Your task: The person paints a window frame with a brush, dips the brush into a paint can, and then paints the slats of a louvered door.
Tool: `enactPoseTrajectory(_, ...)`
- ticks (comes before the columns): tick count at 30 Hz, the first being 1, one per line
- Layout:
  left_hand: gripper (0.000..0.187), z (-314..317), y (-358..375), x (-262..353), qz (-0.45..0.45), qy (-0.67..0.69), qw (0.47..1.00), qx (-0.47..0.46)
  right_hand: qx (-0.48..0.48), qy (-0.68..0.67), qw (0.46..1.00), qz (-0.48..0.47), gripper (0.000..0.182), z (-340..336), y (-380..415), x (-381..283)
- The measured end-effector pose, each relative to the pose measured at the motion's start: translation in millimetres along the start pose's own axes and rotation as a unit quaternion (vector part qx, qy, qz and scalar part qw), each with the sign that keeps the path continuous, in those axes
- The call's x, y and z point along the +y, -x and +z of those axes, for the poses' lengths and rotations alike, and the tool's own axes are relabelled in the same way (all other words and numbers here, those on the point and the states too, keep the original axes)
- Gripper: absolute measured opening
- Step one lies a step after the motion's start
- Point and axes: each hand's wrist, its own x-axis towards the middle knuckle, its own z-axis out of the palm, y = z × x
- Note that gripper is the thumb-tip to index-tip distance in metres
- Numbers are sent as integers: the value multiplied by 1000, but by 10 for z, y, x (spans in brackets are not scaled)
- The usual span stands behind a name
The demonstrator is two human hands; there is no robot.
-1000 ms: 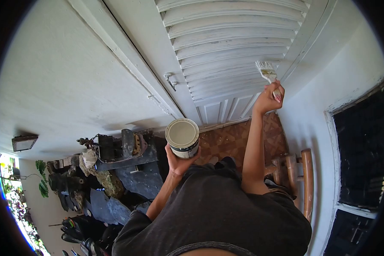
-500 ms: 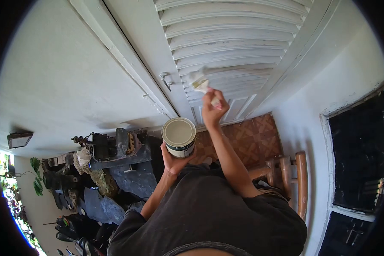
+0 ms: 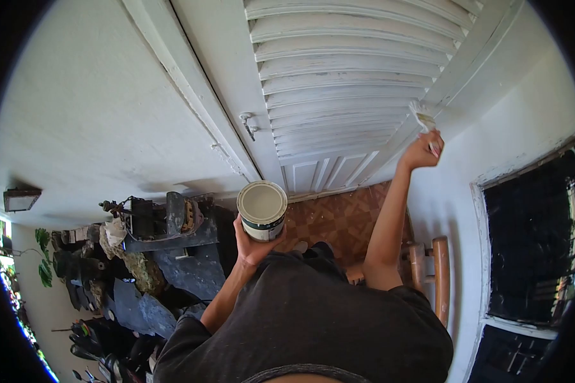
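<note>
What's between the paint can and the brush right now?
In the head view, no loose object shows between the paint can and the brush; only the lower part of the white door fills that stretch, behind them.

Left of the brown patterned floor (image 3: pixel 338 214), a pale wall (image 3: pixel 102 121) carries a small fixture (image 3: pixel 22 200), with bright daylight (image 3: pixel 1 246) farther left. Right of the floor, brown wooden furniture (image 3: pixel 441 277) stands near a dark window (image 3: pixel 530 236) framed in worn white.

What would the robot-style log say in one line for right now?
left hand: holds open paint can | right hand: holds paintbrush near louvered door | rest: door handle, patterned floor
</note>
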Motion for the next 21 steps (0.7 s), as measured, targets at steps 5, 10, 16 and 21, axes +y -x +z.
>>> enactPoseTrajectory(5,69,12,-3,36,-4,16,1000,-5,40,-151,921,356,19,-355,-10,-497)
enactPoseTrajectory(10,75,-42,-106,62,-1,-4,1000,-9,-12,-392,653,647,22,-897,330,-473)
enactPoseTrajectory(16,66,70,-212,27,-40,-6,999,-25,4,-369,604,706,20,-1499,842,-477)
enactPoseTrajectory(21,68,112,-328,-12,-66,-23,996,-62,25,-317,638,701,27,-1811,892,-534)
